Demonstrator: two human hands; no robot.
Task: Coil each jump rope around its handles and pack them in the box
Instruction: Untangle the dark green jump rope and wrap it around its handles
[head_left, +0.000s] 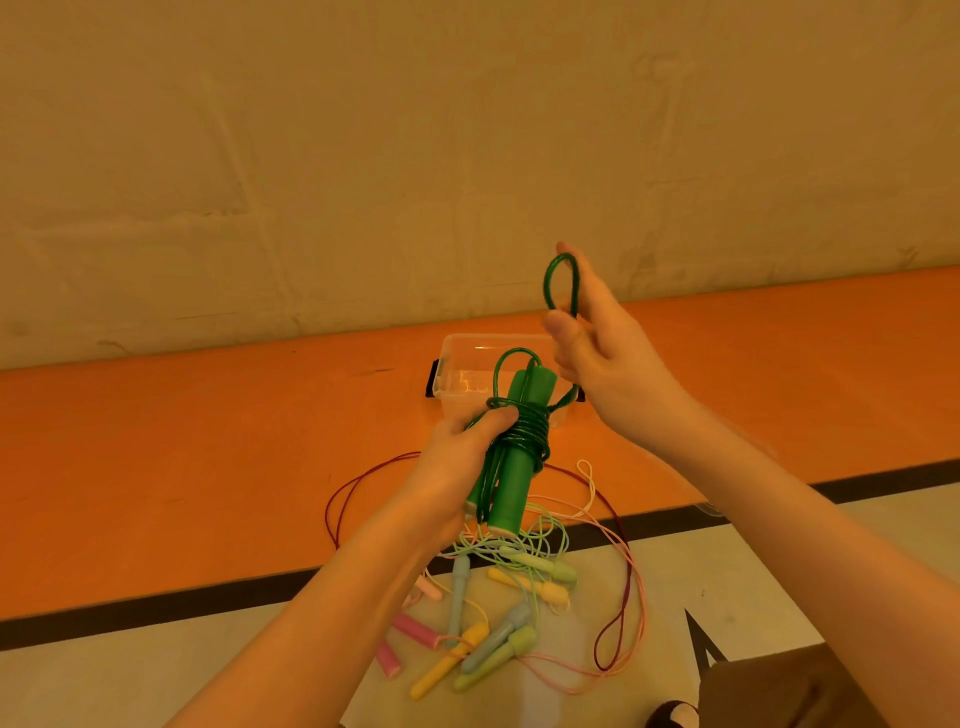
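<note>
The box (470, 364) is clear, glossy plastic with dark clips, and it stands on a smooth, matt orange floor mat (182, 441). In front of the box, the green rope (524, 431) looks like shiny, see-through plastic cord wound round matt green handles (511, 467) that seem foam-covered. Nearer than the box, the pastel handles (467, 644) look like smooth plastic, and the wall (363, 130) behind the box is rough and matt.

arms: two, bare to the elbow | hands: ungloved | sleeves: none visible

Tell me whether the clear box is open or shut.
Open: the clear box shows no lid on top, and nothing visible inside, though the green rope hides part.
</note>
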